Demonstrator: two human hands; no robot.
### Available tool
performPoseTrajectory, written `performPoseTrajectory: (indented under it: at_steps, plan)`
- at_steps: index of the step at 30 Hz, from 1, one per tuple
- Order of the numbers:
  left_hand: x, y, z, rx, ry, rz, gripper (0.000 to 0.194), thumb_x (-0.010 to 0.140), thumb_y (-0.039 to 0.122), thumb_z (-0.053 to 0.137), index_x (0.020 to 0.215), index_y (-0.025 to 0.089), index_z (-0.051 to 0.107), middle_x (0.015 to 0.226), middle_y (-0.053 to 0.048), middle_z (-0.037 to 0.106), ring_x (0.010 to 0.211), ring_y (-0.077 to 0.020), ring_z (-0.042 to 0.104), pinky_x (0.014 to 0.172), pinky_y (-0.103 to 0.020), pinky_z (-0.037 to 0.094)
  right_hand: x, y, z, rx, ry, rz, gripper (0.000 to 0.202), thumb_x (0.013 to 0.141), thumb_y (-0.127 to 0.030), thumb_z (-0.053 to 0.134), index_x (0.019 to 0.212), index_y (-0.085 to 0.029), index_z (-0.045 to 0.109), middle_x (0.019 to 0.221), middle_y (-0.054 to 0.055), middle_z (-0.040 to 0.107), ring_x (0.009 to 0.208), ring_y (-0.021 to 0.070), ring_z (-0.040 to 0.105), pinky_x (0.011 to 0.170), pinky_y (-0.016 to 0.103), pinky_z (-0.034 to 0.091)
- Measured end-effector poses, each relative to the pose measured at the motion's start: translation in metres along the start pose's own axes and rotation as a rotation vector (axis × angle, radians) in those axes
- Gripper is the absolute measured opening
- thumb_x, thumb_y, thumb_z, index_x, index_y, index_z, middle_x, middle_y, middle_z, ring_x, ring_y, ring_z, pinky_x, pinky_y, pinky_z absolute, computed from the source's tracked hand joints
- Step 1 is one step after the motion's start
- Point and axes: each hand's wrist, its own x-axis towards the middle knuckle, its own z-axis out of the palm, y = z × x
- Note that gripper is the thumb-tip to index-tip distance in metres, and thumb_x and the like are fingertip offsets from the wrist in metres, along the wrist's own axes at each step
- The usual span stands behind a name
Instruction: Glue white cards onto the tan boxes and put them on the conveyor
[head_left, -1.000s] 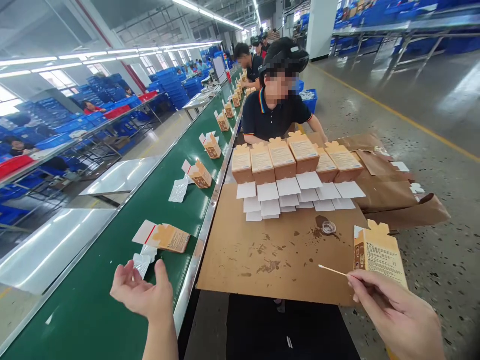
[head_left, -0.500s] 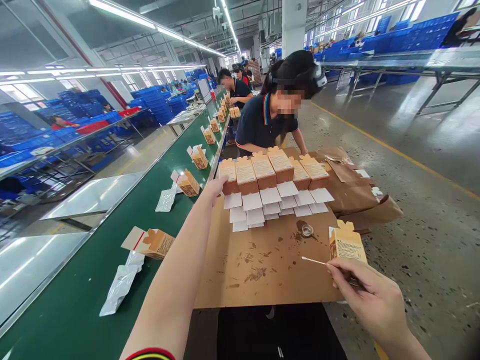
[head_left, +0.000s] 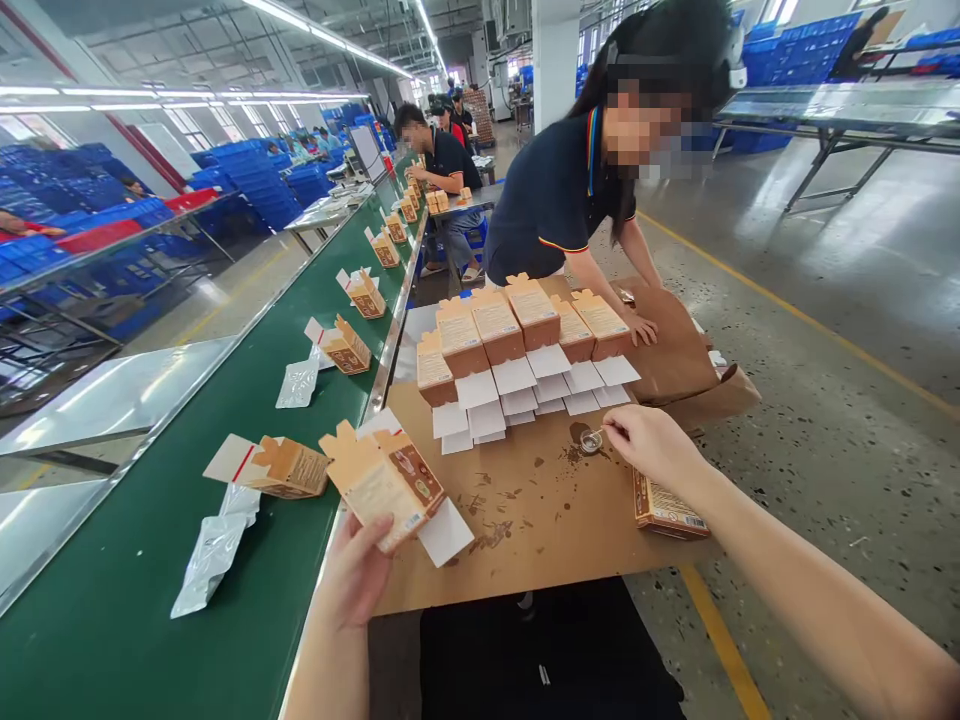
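Head view: left hand (head_left: 366, 560) holds one box (head_left: 397, 485) between thumb and fingers, near the belt (head_left: 105, 640): printed tan and brown, tilted, white flap (head_left: 448, 533) sticking out below. Right hand (head_left: 649, 440), fingertips together, pinches a stick (head_left: 601, 431) at a round dish (head_left: 591, 442).

The conveyor belt (head_left: 97, 610) is at left of the box stack (head_left: 495, 325), brown paper (head_left: 675, 345) at right, a person (head_left: 544, 195) behind, a small dish (head_left: 591, 441) before it.
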Motion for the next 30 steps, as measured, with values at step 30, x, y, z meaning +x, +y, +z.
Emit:
performPoseTrajectory:
  at_steps: [30]
  plan:
    - [-0.014,-0.049,0.029,0.196,-0.06,-0.005,0.092,0.06,0.052,0.125,0.125,0.028,0.064,0.137,-0.014,0.088,0.137,-0.0418,0.089,0.124,-0.066,0.071,-0.086,-0.125,0.124,0.515,-0.05,-0.231,0.025,0.113,-0.019,0.072,0.094,-0.03,0.083,0.08,0.001,0.082,0.068,0.0197,0.077,0.07,0.029,0.063]
